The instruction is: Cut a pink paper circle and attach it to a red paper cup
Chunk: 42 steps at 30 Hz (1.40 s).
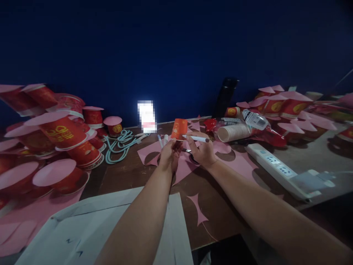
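Observation:
In the middle of the head view my left hand [169, 154] is closed on the rim of a red paper cup [179, 129], which is held upside down and slightly tilted. My right hand [202, 151] grips a white marker pen [196, 138], its dark end pointing right and its other end close to the cup's side. Below both hands lies pink paper [184, 171] with round cut-outs. Scissors [193, 158] lie partly hidden beneath my right hand. Another marker [160, 141] rests on the paper left of the cup.
Red cups topped with pink discs [62, 127] crowd the left, with more [296, 105] at right. A pale blue cable [118, 149], a lit screen [147, 116], a black bottle [224, 95], stacked paper cups [234, 132], a power strip [275, 167] and white board [91, 224] surround the work area.

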{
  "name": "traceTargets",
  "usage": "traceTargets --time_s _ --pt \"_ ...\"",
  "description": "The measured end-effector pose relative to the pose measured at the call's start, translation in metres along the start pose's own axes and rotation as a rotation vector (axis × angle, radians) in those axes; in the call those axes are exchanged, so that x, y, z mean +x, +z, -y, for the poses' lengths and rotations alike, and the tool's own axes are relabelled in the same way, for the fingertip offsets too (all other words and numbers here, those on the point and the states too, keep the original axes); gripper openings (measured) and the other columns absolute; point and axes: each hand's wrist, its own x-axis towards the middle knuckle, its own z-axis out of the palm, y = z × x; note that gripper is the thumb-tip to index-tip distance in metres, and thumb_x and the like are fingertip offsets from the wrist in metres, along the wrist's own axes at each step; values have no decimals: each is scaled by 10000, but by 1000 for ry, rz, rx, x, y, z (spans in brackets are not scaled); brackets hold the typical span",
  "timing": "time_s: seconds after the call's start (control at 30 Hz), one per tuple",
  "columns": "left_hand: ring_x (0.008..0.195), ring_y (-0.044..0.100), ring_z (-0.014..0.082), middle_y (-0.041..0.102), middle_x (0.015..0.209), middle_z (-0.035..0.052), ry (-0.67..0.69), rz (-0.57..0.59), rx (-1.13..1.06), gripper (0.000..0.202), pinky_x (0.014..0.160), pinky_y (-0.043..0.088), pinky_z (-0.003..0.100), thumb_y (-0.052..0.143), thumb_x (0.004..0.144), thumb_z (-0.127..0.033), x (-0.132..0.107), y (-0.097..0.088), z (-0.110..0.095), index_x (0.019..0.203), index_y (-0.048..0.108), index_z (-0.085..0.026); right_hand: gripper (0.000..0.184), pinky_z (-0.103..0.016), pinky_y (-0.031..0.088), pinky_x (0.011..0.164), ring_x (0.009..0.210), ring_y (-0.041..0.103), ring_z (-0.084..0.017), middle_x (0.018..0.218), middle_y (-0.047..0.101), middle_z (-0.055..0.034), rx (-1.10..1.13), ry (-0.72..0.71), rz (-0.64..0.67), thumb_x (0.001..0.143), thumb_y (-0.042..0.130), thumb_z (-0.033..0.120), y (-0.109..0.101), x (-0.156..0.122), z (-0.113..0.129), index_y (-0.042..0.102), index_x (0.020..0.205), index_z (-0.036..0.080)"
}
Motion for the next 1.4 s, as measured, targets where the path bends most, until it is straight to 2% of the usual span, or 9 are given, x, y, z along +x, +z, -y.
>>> traceTargets --time_s 0.17,0.33,0.63,0.8,0.97,1.1,1.2,1.3,1.4 --pt "587 614 93 646 651 16 5 0 40 15 649 479 216 594 800 -131 1 0 1 801 603 -143 209 -383 490 895 998 659 -232 965 726 -87 -28 -8 -1 923 516 318 0 0 -1 689 971 210" --pt "582 609 91 647 655 12 11 -9 37 40 660 481 216 619 783 -136 -2 2 1 814 596 -147 192 -378 481 908 923 674 -211 920 734 -71 -23 -6 20 913 531 321 0 0 0 691 921 216" --pt "577 615 95 644 640 34 16 4 28 65 667 502 226 561 822 -122 2 -1 1 770 600 -127 152 -342 501 854 878 683 -196 895 740 -62 4 -37 38 898 551 285 0 -1 1 681 882 208" --pt "612 627 94 660 691 32 22 2 14 40 691 505 225 586 805 -114 3 -1 2 833 604 -137 165 -364 499 881 901 679 -203 931 736 -68 5 -20 20 906 539 291 1 -2 0 681 923 209" --pt "579 611 85 636 626 9 23 9 -17 42 676 510 221 570 811 -106 1 -1 1 797 597 -135 154 -363 508 877 903 677 -206 915 737 -58 50 -13 63 896 556 301 1 -1 2 688 915 223" --pt "611 634 86 675 692 23 -4 6 -68 50 632 501 195 586 799 -111 -1 -1 0 829 616 -137 189 -394 493 929 1007 657 -216 1025 716 -67 130 1 -8 914 531 304 1 -2 -1 663 1036 246" --pt "609 641 98 678 695 15 -3 -21 -124 81 614 514 202 582 790 -99 -1 -1 -2 832 619 -157 221 -406 489 953 1057 636 -214 1113 679 -65 225 100 -80 925 511 320 2 -1 -7 622 1108 265" --pt "565 626 103 663 666 10 -13 -12 -158 70 607 535 226 589 785 -102 0 -1 -3 819 615 -157 260 -432 476 973 1079 616 -228 1143 649 -81 282 281 -98 897 551 373 5 0 -13 592 1121 247" --pt "611 650 102 684 721 15 4 -16 -175 75 631 550 223 585 794 -98 -2 1 -5 821 619 -159 496 -441 506 930 1072 623 -242 1176 623 -95 461 536 -55 779 685 454 10 1 -16 518 1196 241"
